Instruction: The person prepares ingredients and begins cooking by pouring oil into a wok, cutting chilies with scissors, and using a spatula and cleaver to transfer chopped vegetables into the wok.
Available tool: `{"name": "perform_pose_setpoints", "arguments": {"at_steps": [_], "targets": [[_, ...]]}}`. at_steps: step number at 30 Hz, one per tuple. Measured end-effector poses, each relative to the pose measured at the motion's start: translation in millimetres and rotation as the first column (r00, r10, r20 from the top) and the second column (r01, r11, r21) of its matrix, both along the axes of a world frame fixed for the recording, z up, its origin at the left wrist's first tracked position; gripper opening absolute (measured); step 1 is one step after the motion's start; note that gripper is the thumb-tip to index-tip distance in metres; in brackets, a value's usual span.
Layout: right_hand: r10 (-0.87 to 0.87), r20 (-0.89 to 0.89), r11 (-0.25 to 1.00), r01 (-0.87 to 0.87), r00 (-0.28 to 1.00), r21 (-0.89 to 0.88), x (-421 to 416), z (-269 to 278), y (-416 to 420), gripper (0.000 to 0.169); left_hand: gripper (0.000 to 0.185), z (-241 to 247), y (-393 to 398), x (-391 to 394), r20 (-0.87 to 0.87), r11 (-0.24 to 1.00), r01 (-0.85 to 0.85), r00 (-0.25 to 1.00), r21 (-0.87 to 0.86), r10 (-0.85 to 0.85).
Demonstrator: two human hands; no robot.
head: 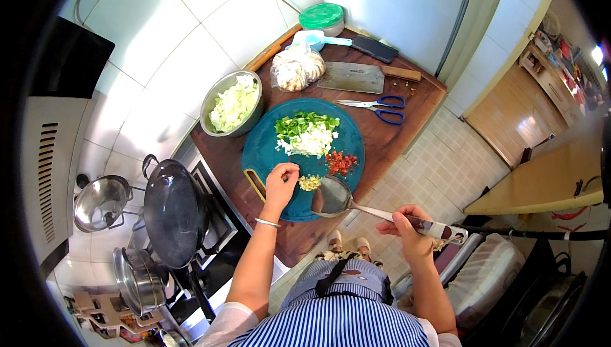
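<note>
My right hand [411, 235] grips the handle of a metal wok spatula [334, 196]. Its blade hangs at the near edge of a round blue-green cutting board [260, 144], beside a small heap of minced garlic [310, 183]. At the garlic's left is my left hand [280, 182], fingers drawn together, with nothing visible in them. Chopped red chili [341, 162] lies on the board's right side. Farther back on the board sits a pile of chopped scallion [308, 132], green behind and white in front.
A steel bowl of chopped pale vegetable [234, 106], a bagged food [297, 70], a cleaver [352, 77], scissors [377, 105] and a phone [375, 49] surround the board. Left are a lidded black wok [173, 213] on the stove and a steel pot [138, 280].
</note>
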State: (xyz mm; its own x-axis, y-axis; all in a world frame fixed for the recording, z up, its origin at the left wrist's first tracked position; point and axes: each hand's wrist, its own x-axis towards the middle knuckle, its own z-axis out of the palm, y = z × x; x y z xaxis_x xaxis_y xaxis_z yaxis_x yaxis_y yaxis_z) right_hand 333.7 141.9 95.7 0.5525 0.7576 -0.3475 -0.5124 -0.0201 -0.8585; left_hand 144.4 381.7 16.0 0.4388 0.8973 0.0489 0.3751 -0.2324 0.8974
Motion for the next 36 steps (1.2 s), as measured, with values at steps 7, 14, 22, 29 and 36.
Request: {"name": "perform_pose_setpoints", "arguments": {"at_steps": [7,14,22,29,36], "targets": [[0.013,0.013,1.000,-0.013,1.000,0.003,9,0,5,0.016,0.022,-27,-21,18,0.185,0.996,-0.084,0.979,0.010,0.081],[0.019,-0.025,1.000,-0.019,1.000,-0.014,14,-5,12,0.011,0.030,-26,-24,31,0.232,1.000,-0.022,0.972,-0.010,0.023],[0.059,-0.001,0.997,-0.059,0.998,0.051,0,-21,30,0.010,0.031,-26,-18,26,0.398,0.938,0.048,0.912,-0.343,0.099],[0.059,-0.145,0.984,-0.033,0.988,0.173,-4,-60,15,0.008,0.032,-25,-36,25,0.443,0.940,-0.033,0.876,-0.340,0.191],[0.056,-0.290,0.954,0.034,0.955,0.299,-6,-77,0,0.008,0.043,11,-45,20,0.561,0.990,0.084,0.828,-0.116,-0.004]]}}
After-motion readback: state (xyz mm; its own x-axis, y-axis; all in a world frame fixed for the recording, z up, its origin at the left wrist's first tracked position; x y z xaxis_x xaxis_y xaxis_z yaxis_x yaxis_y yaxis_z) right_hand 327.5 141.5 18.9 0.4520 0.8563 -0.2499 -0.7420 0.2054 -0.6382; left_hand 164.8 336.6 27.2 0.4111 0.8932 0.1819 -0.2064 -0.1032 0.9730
